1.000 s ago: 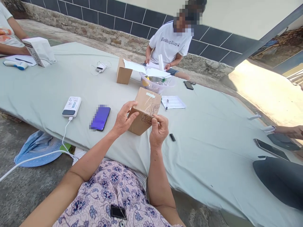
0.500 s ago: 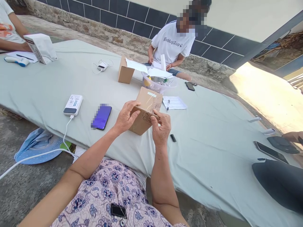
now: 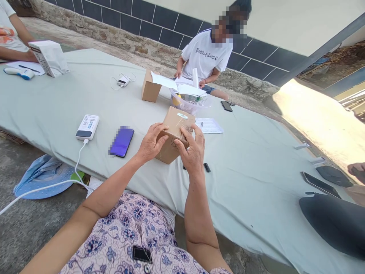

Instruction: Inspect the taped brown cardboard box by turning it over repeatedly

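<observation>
On the desk right before me stands a cardboard box, brown and squared, a dotted strip on its top and dark scribbles partly under my fingers. My left hand grips its left edge between thumb and fingers; my right hand touches the near right corner, thumb and forefinger parted, though I cannot tell how firmly. Just beyond, a translucent plastic basin holds a yellow item and other pieces, with white sheets across it. Creased pale cloth covers the desk.
</observation>
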### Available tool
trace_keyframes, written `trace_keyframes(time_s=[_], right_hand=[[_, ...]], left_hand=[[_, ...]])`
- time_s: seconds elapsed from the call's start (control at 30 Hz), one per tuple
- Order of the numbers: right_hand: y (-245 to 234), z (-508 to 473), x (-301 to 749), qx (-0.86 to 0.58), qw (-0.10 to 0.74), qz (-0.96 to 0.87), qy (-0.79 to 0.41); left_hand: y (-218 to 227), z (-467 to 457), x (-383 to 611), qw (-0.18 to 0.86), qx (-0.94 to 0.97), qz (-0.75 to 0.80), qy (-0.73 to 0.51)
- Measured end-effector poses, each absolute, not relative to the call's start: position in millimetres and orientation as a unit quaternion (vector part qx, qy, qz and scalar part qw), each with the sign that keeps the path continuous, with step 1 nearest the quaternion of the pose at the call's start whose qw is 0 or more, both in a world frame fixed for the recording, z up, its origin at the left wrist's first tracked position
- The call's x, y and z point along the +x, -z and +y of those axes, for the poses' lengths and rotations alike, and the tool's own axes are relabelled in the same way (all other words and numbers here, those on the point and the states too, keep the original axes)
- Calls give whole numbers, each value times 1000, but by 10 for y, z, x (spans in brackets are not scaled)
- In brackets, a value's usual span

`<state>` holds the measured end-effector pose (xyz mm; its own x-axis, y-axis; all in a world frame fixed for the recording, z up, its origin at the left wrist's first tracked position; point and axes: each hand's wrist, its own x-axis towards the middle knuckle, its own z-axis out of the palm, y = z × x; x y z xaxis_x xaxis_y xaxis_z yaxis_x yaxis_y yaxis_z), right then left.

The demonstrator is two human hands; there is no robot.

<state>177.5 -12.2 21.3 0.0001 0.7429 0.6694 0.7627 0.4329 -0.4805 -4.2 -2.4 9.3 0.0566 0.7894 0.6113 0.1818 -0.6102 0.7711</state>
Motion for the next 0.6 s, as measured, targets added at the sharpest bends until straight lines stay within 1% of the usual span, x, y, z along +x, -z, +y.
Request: trace_keyframes(time_s=[0.1,0.23,0.33,0.6], right_hand=[[-164,-192,1739,-541,484,-687,18],[-99,-249,1707,-535,523,-664,-7],[-78,-276,1713,-531,516,-672,-2],[-68,-347,1698,-551,507,-658,85]], left_hand=[[-86,-28,-51,259,684,356,-581],[-76,-32,-53,261,685,352,-582],[-79,-25,-55,269,680,351,-585],[-104,53,-5,337,637,357,-594]])
